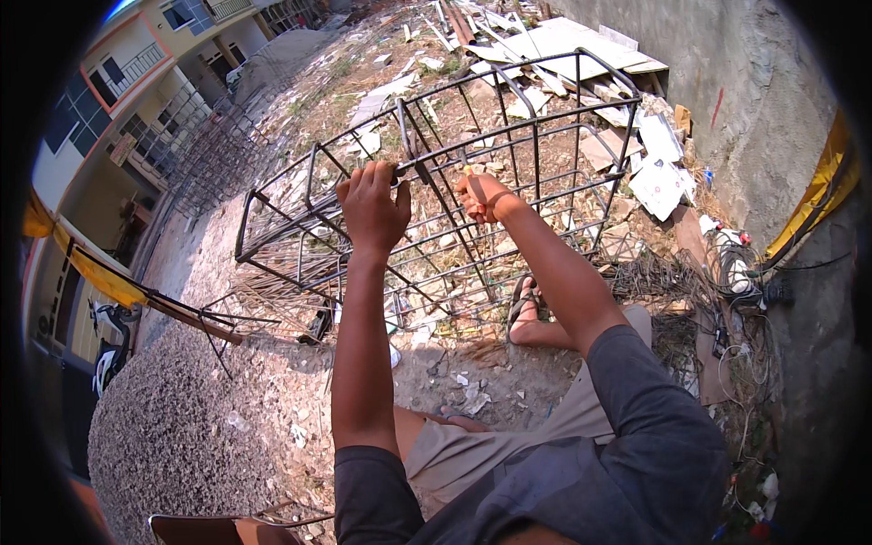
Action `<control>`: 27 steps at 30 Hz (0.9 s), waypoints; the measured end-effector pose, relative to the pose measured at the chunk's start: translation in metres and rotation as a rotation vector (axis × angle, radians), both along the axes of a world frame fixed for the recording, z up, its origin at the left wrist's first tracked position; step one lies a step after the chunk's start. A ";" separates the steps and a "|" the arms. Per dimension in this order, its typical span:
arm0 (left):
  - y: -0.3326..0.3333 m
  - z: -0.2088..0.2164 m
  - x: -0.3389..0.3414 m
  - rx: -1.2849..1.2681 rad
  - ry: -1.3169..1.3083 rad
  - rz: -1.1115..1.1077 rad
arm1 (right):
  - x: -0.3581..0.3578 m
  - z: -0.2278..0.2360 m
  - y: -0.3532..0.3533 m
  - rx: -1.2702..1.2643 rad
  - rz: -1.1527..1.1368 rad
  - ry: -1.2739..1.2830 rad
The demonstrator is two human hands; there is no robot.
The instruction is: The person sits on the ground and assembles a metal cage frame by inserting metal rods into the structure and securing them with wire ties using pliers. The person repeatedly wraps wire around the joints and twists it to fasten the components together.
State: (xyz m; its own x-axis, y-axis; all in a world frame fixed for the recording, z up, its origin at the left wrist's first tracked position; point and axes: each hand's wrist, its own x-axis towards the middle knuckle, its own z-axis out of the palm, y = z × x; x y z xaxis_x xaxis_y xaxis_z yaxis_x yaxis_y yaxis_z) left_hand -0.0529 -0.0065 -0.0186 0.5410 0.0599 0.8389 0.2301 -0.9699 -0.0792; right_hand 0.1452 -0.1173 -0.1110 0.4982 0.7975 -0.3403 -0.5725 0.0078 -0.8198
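A long cage of dark steel rebar (536, 143), bars tied to rectangular stirrups, stands in front of me. My left hand (372, 207) is closed over its upper near bar, fingers curled across the top, close to a stirrup. Just right of it, my right hand (490, 198) makes a fist beside the same bar. Small bits of yellow and red show at this fist, but the thing held is mostly hidden and I cannot make it out. My sandalled foot (524, 313) rests on the ground under the cage's near side.
A grey gravel heap (173, 427) lies at the left. White broken boards (568, 45) are piled at the far right, along a concrete wall (727, 109). Tangled wire and cables (727, 336) lie at the right. Further rebar cages (200, 145) stand near the houses.
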 end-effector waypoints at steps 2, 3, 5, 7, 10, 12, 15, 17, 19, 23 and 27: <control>0.000 0.001 -0.001 -0.020 0.016 0.002 | 0.002 0.008 0.001 -0.085 0.071 -0.020; -0.002 0.001 0.000 -0.035 0.021 0.001 | 0.004 0.004 0.002 -0.053 0.005 0.018; -0.006 0.001 0.003 -0.037 0.016 -0.004 | 0.006 -0.004 0.003 0.013 -0.128 0.092; -0.002 0.003 0.003 -0.005 0.011 0.004 | 0.003 -0.003 0.005 0.017 -0.036 0.051; -0.002 0.002 0.001 -0.033 0.034 0.008 | -0.003 -0.004 0.007 0.088 -0.077 0.136; 0.000 0.000 0.001 -0.021 0.016 0.004 | -0.005 0.007 0.000 -0.054 0.053 0.039; -0.001 0.001 0.000 -0.031 0.033 0.006 | -0.009 0.014 -0.006 -0.034 0.059 0.081; 0.002 0.001 -0.001 -0.032 0.037 0.007 | -0.019 0.013 -0.016 0.031 0.028 0.075; -0.001 0.000 0.003 -0.018 0.002 -0.017 | -0.024 -0.001 -0.032 0.101 0.017 0.017; 0.003 -0.001 -0.001 -0.005 0.001 -0.006 | -0.070 -0.024 -0.085 0.149 -0.029 -0.156; 0.007 -0.004 0.004 0.023 -0.016 -0.015 | -0.102 -0.073 -0.124 0.066 -0.271 -0.422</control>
State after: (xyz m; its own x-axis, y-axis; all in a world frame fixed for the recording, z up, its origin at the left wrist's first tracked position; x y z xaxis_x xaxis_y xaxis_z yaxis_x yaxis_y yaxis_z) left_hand -0.0492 0.0001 -0.0227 0.5283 0.0328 0.8484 0.2171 -0.9712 -0.0977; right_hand 0.0430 -0.2413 -0.1844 0.7732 0.6339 -0.0181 -0.1619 0.1697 -0.9721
